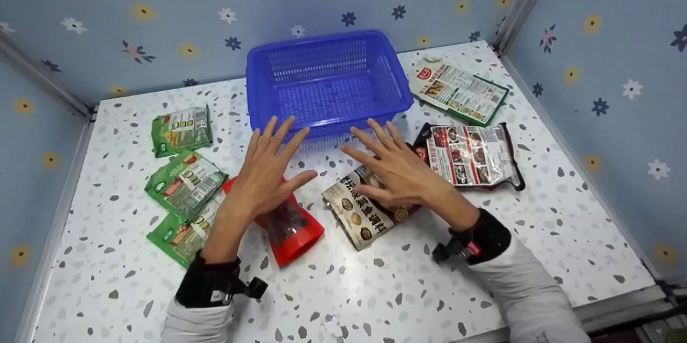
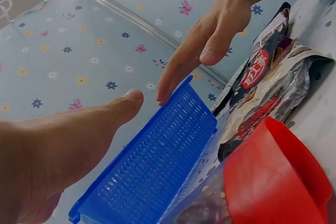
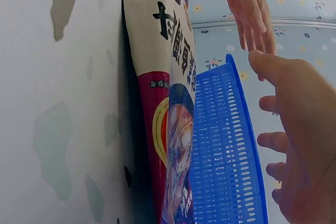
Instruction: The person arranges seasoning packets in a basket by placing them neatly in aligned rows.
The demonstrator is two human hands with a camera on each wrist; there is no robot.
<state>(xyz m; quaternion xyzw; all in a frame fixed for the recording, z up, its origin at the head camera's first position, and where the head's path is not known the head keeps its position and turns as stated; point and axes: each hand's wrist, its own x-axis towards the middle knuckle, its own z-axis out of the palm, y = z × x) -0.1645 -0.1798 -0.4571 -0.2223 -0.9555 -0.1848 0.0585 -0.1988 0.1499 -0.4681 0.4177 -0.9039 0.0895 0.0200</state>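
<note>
Pouch [image 1: 292, 227] red, part-clear, partly masked by left hand [image 1: 268, 176]; right hand [image 1: 400, 174] blocks part of beige packet [image 1: 357, 214]. Both hands splayed, holding nothing.

The speckled desk [image 1: 397, 294] carries a blue basket [image 1: 260, 88] beyond both grips [image 1: 265, 182]. A red pouch [image 1: 298, 238] and beige pouch [image 1: 355, 217] lie below them, green packets [image 1: 185, 182] leftward, two packets [image 1: 472, 155] rightward.
</note>
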